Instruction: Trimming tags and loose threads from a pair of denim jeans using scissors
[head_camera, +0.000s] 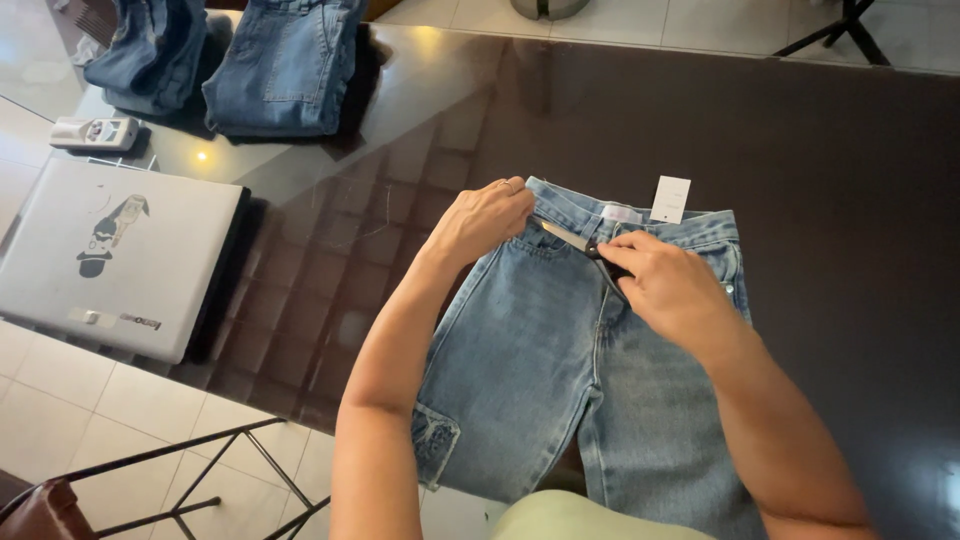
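Note:
A pair of light blue jeans (545, 360) lies flat on the dark glass table (820, 180), waistband away from me, with a white tag (670, 198) at the waist. My left hand (485, 220) pinches the waistband at its left side. Small scissors (572, 240) with black handles are gripped in my right hand (665, 285), blades pointing left toward my left hand, just below the waistband.
Two folded piles of darker jeans (285, 65) lie at the table's far left. A closed grey laptop (115, 255) rests on the left edge, with a small white device (95, 132) beyond it. A chair frame (190, 480) stands below the table edge.

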